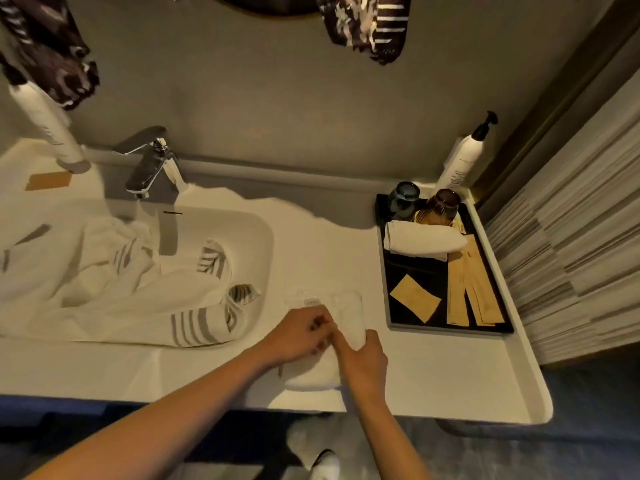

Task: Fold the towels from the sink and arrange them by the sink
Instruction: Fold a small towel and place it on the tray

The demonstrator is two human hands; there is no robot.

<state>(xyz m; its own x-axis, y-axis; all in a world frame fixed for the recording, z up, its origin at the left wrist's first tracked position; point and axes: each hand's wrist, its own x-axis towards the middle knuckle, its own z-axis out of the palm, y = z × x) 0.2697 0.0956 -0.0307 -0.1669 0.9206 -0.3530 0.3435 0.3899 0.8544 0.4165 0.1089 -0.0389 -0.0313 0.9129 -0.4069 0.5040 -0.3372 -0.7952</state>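
Head view. Both forearms reach in from the lower edge and meet over a small white folded towel [341,327] lying on the white worktop [433,368], just right of the basin and left of the black tray.

The left hand [298,336] rests knuckles-up on the towel's left part; its fingers [322,327] are curled together and pinch the cloth near the middle. The right hand [363,362] lies close against it, touching or nearly so, wrist bent inward, its fingers curled down over the towel's near right edge and gripping it.

In the white rectangular sink [256,244], a heap of crumpled white towels with grey stripes [138,285] fills the bowl and spills over its left rim. A chrome tap [152,164] stands behind the basin.

The black rectangular tray [450,327] holds a rolled white towel [422,240], two dark glass tumblers [403,199] and tan paper sachets [467,292]. A white pump bottle [464,157] stands behind the tray against the wall.
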